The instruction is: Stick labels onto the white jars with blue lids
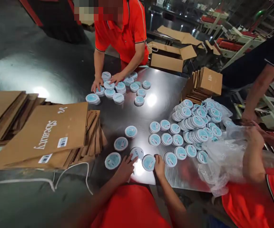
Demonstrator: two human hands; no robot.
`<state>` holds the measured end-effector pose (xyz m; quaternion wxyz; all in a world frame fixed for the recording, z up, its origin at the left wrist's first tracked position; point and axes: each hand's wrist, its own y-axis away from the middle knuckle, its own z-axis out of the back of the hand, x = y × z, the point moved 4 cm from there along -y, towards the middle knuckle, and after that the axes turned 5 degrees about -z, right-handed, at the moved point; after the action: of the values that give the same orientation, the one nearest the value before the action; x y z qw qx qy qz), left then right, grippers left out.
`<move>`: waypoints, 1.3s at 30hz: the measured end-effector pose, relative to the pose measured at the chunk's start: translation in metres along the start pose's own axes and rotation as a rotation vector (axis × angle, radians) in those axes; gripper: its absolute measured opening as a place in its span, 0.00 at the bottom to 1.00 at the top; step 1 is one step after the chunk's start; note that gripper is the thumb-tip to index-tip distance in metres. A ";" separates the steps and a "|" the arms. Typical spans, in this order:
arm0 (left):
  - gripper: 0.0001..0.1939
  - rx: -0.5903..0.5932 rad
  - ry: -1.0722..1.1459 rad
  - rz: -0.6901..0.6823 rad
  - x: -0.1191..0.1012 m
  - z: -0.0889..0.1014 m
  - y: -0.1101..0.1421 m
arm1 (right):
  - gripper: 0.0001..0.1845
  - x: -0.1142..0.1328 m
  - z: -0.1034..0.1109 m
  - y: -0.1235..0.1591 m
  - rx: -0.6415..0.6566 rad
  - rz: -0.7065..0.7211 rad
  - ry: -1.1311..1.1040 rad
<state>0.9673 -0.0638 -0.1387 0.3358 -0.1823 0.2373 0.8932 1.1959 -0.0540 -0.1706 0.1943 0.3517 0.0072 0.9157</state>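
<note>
My left hand (125, 169) is low on the metal table with its fingers spread. Its fingertips touch the lower edge of a flat round container (136, 153) with a grey printed face. Just right of that, my right hand (160, 166) is closed on the right edge of another flat round container (148, 162), its pale blue labelled face up. Blue-labelled round containers (113, 161) lie left of and above my left hand. To the right of my right hand several short stacks (170, 159) of the same kind stand in rows.
A heap of round containers (197, 122) and clear plastic bags (225, 152) cover the table's right side. Flattened cardboard boxes (72, 126) are piled at left, more (208, 80) at far right. Across the table (160, 104), a co-worker's hands (116, 78) handle stacks. Another person's arm (253, 152) reaches in from the right.
</note>
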 end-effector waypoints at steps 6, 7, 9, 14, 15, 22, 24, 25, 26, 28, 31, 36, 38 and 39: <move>0.08 -0.221 0.016 0.064 0.013 0.006 0.045 | 0.24 0.053 -0.013 0.009 0.034 0.251 0.236; 0.09 -0.295 0.022 0.091 0.018 0.007 0.055 | 0.28 0.067 -0.020 0.012 0.127 0.395 0.304; 0.11 -0.408 0.023 0.157 0.029 0.004 0.075 | 0.38 0.086 -0.035 0.017 0.311 0.620 0.421; 0.09 -0.415 0.039 0.299 0.052 -0.014 0.099 | 0.35 0.098 -0.053 0.016 0.410 0.676 0.520; 0.08 -0.406 0.047 0.313 0.054 -0.018 0.099 | 0.30 0.099 -0.053 0.015 0.396 0.653 0.487; 0.10 -0.394 0.036 0.316 0.055 -0.032 0.100 | 0.19 0.091 -0.043 -0.003 0.153 0.362 0.422; 0.09 -0.376 0.021 0.316 0.055 -0.032 0.099 | 0.19 0.086 -0.042 -0.007 0.081 0.289 0.422; 0.09 -0.368 0.015 0.318 0.054 -0.031 0.099 | 0.19 0.084 -0.042 -0.007 0.053 0.263 0.422; 0.09 -0.361 0.008 0.318 0.053 -0.029 0.098 | 0.18 0.082 -0.041 -0.006 0.033 0.247 0.421; 0.10 -0.345 -0.008 0.312 0.050 -0.024 0.096 | 0.17 0.077 -0.038 0.001 0.006 0.233 0.410; 0.12 -0.347 -0.039 0.334 0.050 -0.014 0.095 | 0.21 0.064 -0.027 0.013 -0.002 0.258 0.424; 0.12 -0.323 -0.038 0.273 0.055 -0.008 0.096 | 0.32 0.032 -0.010 0.030 0.219 0.443 0.544; 0.14 -0.314 -0.027 0.201 0.053 -0.009 0.095 | 0.36 0.024 -0.009 0.036 0.248 0.430 0.563; 0.15 -0.313 -0.022 0.173 0.051 -0.011 0.095 | 0.37 0.023 -0.010 0.039 0.226 0.390 0.574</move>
<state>0.8680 -0.1060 -0.1435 0.2276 -0.2015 0.1065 0.9467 1.1602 -0.0809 -0.1576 -0.0340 0.0945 0.0953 0.9904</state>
